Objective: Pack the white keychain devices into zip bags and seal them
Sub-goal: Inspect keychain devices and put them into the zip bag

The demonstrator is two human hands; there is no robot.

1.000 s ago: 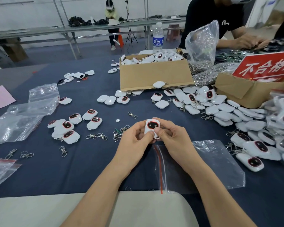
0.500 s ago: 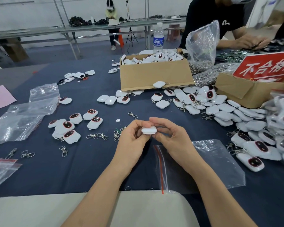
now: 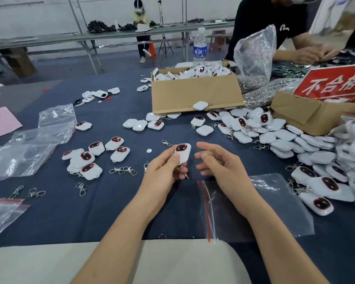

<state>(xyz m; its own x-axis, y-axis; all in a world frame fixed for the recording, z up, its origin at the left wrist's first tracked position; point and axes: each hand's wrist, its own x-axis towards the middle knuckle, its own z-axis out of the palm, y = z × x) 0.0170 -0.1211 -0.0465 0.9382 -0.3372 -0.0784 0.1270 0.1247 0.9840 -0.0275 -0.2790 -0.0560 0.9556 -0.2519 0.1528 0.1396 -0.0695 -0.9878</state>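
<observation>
Early days, I'd say: far left a pile of empty zip bags I can't count, then about seven white keychain devices loose on the tabletop. In the middle the left hand has its grip clamped on one keychain device held off the tabletop, the right hand has its grip apart and empty, and one unfilled zip bag lies under that forearm. Right of that, dozens more in a heap, maybe some bagged, can't tell.
</observation>
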